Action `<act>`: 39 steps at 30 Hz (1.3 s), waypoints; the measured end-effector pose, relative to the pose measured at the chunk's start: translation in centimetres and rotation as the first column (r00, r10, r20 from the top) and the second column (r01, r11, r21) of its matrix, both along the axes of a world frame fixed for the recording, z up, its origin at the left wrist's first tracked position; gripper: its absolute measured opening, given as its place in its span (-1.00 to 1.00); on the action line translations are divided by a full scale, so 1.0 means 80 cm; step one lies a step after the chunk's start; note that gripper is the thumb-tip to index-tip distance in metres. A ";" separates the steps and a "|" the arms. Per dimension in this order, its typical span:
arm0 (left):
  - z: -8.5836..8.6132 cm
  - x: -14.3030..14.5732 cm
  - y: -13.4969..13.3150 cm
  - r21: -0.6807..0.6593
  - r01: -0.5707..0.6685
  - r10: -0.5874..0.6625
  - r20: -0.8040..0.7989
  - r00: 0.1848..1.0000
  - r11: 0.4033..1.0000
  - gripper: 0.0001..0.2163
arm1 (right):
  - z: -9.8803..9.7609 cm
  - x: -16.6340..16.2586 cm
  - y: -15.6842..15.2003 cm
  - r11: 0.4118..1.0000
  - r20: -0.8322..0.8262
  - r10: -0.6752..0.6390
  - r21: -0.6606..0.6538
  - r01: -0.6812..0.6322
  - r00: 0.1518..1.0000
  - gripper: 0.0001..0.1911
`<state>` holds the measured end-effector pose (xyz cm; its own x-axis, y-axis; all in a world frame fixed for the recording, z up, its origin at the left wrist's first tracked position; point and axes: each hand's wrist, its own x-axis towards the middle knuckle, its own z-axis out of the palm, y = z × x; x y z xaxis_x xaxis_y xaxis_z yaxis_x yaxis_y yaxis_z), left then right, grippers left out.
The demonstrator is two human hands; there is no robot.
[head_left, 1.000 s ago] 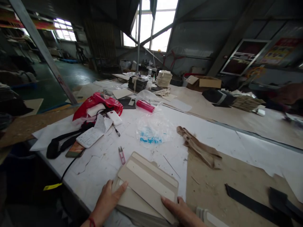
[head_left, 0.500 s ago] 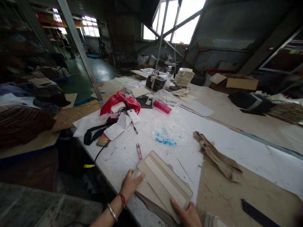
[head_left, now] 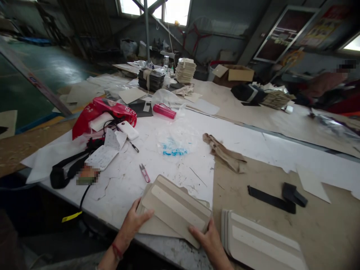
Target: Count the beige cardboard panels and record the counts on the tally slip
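Observation:
A beige flat panel [head_left: 171, 200] with rounded corners and a paler strip along it lies tilted over more panels near the table's front edge. My left hand [head_left: 132, 221] grips its left end, the thumb on top and the fingers underneath. At the right end my right hand [head_left: 209, 238] holds the panel's edge, thumb on top. What the fingers touch below is hidden. Just right of my right hand sits a stack of similar beige panels [head_left: 261, 242]. Beyond the left end lie pink thread snips [head_left: 144, 173].
On the white table [head_left: 194, 157] are a clear plastic bag [head_left: 176, 144], a pink bottle [head_left: 164, 111], a red bag [head_left: 104, 112], an open notebook [head_left: 102, 155] and a brown cloth strip [head_left: 225, 152]. Black strips [head_left: 271, 198] lie to the right. Stacks and a cardboard box [head_left: 240, 73] stand farther back.
The view has swung to the right, bringing the panel stack on the right more fully into sight. Both hands still hold the beige panel at its ends.

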<state>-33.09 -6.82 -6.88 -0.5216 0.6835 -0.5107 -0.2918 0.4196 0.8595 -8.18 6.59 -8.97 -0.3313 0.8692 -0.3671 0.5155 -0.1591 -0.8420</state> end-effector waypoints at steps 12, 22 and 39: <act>-0.008 -0.007 0.004 -0.035 -0.057 0.058 0.008 0.998 0.998 -0.24 | -0.007 0.003 -0.012 0.996 0.085 -0.017 0.083 0.010 0.996 -0.28; 0.004 -0.020 -0.004 0.010 0.064 -0.065 0.195 0.979 0.998 -0.28 | -0.010 0.017 -0.011 0.983 0.173 0.116 0.123 -0.138 0.978 -0.19; 0.000 -0.007 -0.034 0.169 0.163 -0.171 0.031 0.985 0.972 -0.24 | 0.034 -0.089 0.107 0.570 0.146 0.809 0.039 -0.821 0.569 0.00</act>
<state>-33.67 -9.58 -6.90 -0.3719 0.8357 -0.4041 -0.2699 0.3192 0.9084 -15.32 15.19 -6.24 -0.8829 0.2794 -0.3775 0.4674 0.4457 -0.7635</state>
